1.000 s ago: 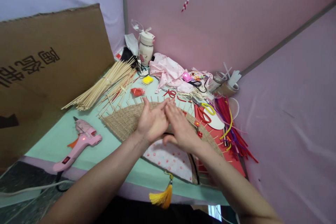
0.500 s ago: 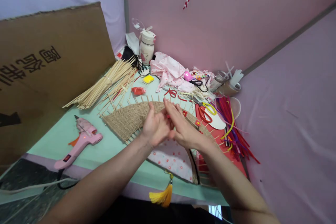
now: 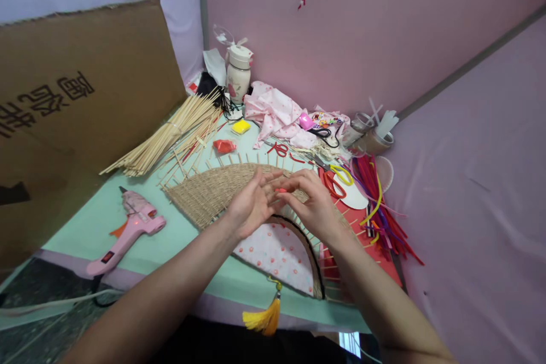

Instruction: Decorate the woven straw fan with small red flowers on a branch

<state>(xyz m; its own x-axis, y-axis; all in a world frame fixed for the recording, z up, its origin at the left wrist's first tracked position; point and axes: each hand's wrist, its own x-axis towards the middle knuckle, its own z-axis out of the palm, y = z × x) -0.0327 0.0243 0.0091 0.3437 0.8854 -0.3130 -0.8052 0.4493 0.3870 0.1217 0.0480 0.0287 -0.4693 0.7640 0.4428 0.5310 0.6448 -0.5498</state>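
Over the woven fan [image 3: 205, 190], my left hand [image 3: 251, 207] is palm up with its fingers stretched out. My right hand [image 3: 315, 202] pinches a small red piece of what looks like modelling clay [image 3: 280, 190] between thumb and fingertips, just above the left fingers. Whether the left fingers touch the piece I cannot tell. Below the hands lies the fan's inner panel of pink-patterned fabric [image 3: 277, 259], edged in black. A yellow tassel [image 3: 268, 315] hangs off its lower edge. Beyond the fan are a red packet [image 3: 224, 146] and a yellow packet [image 3: 241, 127].
On the left lie a pink glue gun [image 3: 132, 227] and a bundle of thin sticks [image 3: 170, 136] beside a cardboard sheet [image 3: 85, 108]. At the back stands a bottle [image 3: 239, 74] near crumpled cloth [image 3: 273, 111]. Scissors [image 3: 333, 182] and colourful pipe cleaners [image 3: 379, 205] are at right.
My palms were close together, one over the other. Now they have parted, and the right hand has shifted from a flat palm to a pinch on the red piece.
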